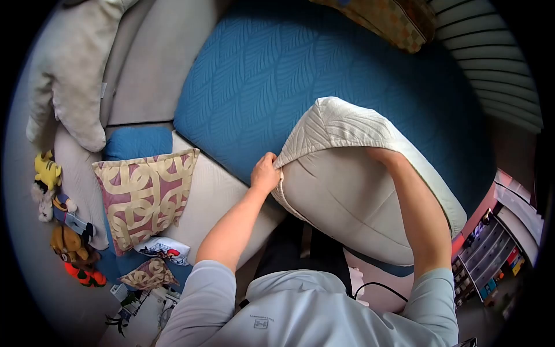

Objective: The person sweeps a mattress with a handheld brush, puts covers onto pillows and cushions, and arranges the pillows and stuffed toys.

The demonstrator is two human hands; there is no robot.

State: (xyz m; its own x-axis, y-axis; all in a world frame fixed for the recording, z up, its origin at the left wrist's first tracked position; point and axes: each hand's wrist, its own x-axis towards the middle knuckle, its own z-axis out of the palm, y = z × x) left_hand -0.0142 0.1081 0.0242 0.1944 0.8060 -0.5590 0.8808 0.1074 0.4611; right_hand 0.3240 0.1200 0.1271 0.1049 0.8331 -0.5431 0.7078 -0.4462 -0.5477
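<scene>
On the near edge of one blue-covered seat (243, 87): one grey cushion (335, 185), its far part inside one off-white cover (347, 124), textured with leaf shapes, its near face bare.

Hands, two. Left hand (266, 173): fingers closed on the cover's edge at the cushion's left corner; forearm reaching forward, slanting inward. Right hand (380, 155): tucked under the cover's far hem, on top of the cushion; fingers hidden, their spread impossible to tell; forearm reaching forward, leaning left, elbow bent.

Pillows to the left, four: one blue (139, 143), one large, purple and cream (147, 194), one white with a print (165, 250), one small, patterned (150, 273).

Soft toys (48, 170), several, in a row along the left; exact count unclear.

Room: one pale sofa section (202, 199), one stocked shelf unit (488, 260) at right, one patterned cloth item (387, 20) at the far edge.
</scene>
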